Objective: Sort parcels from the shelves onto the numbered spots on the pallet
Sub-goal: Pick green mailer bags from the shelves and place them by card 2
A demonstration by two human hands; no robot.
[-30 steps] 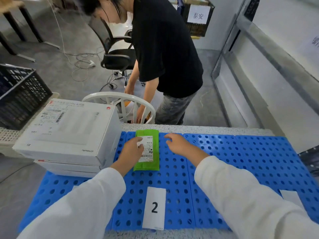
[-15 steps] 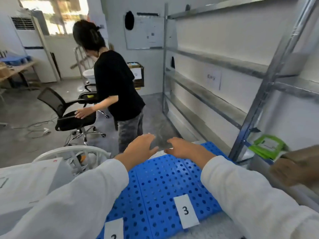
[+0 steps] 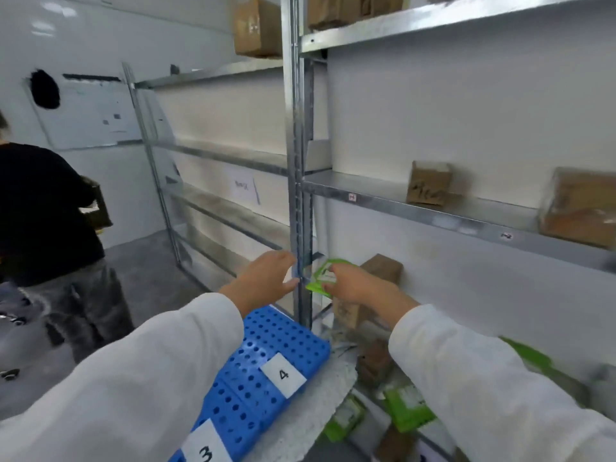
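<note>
Parcel storeroom (steel shelving (image 3: 433, 213), pallet (image 3: 266, 371))

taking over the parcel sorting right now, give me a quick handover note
Left hand: open, holding nothing, beside the shelf upright.
Right hand: pinches the green parcel on the lower shelf, in front of a brown box.
Blue pallet: labels 3 and 4 in view.
Done: no sorted parcel in view.
To do: lift this parcel out and place it on its number. More green parcels and cardboard boxes wait on the shelves.
</note>
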